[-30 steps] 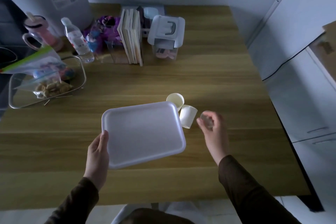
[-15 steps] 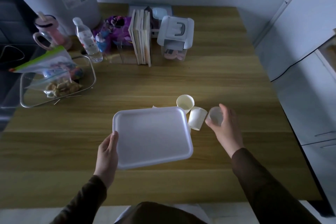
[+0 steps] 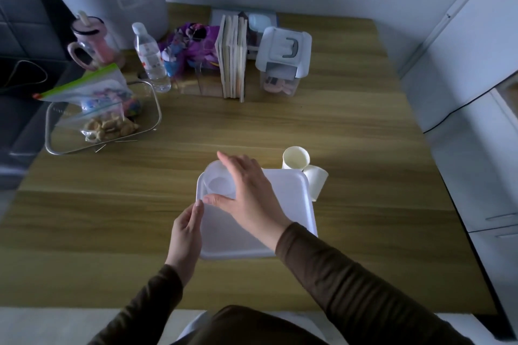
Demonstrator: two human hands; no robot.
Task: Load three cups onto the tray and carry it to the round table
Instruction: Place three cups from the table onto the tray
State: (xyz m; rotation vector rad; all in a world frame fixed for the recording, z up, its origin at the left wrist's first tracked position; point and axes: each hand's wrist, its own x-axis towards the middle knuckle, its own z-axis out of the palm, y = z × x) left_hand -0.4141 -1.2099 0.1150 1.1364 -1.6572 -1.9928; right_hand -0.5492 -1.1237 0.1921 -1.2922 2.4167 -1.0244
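Observation:
A white rectangular tray point(image 3: 297, 199) lies on the wooden table in front of me. My left hand point(image 3: 186, 232) grips its left edge. My right hand point(image 3: 248, 193) reaches across the tray and holds a clear plastic cup point(image 3: 220, 185) upright at the tray's far left corner. Two cream paper cups stand off the tray at its far right corner: one upright point(image 3: 295, 158) with its mouth showing, the other point(image 3: 316, 180) tilted against the tray's edge.
A wire basket point(image 3: 152, 98) with snack bags sits at the left. At the back are a water bottle point(image 3: 150, 57), a pink jug point(image 3: 94, 42), standing books point(image 3: 232, 56) and a lidded clear box point(image 3: 283, 60). White cabinets point(image 3: 476, 92) flank the table's right side.
My right hand carried the clear cup from the tray's right side leftward across the tray to its far left corner. The left hand stayed on the tray's edge.

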